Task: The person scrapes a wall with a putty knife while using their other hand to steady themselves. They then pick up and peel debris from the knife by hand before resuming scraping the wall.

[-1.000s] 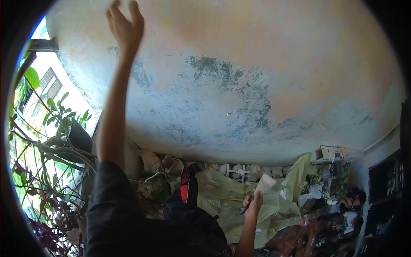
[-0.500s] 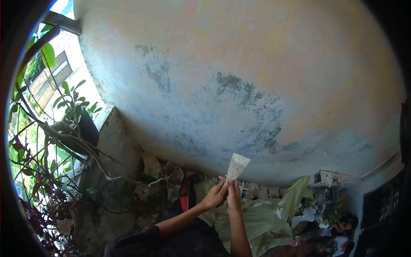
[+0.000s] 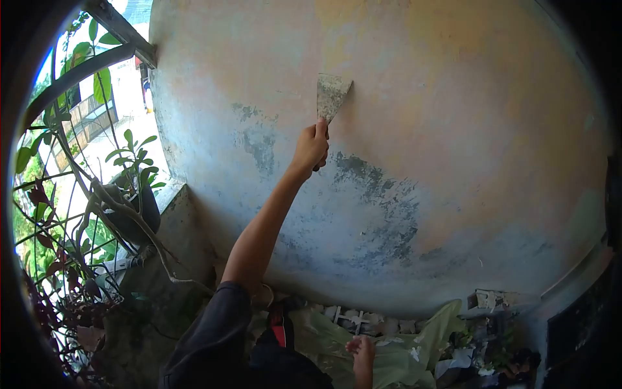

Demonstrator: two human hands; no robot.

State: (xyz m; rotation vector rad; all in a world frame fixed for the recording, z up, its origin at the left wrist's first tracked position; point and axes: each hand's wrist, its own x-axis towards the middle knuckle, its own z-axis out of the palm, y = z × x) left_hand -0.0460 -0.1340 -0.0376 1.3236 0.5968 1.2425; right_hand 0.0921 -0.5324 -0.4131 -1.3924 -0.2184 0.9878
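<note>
My left hand [image 3: 311, 150] is raised in front of the painted wall [image 3: 453, 117], closed around the handle of a putty knife [image 3: 332, 94]. The knife's broad, stained blade points upward, with its top edge at the wall. A patch of dark, flaked paint [image 3: 363, 178] lies below and right of this hand. Low in the view, my right hand [image 3: 363, 351] is held over the green sheet [image 3: 395, 356], its fingers loosely bent and apart, with nothing seen in them.
On the left, a potted plant [image 3: 139, 204] with twisting branches stands by a metal grille and a low concrete wall [image 3: 162, 240]. Rubble and pale decorative blocks [image 3: 353, 319] lie along the wall's foot. A box-like object [image 3: 486, 299] is at the lower right.
My hands have separated. The left has lifted the putty knife up to the wall, while the right has let go and dropped lower. The view has tilted upward slightly.
</note>
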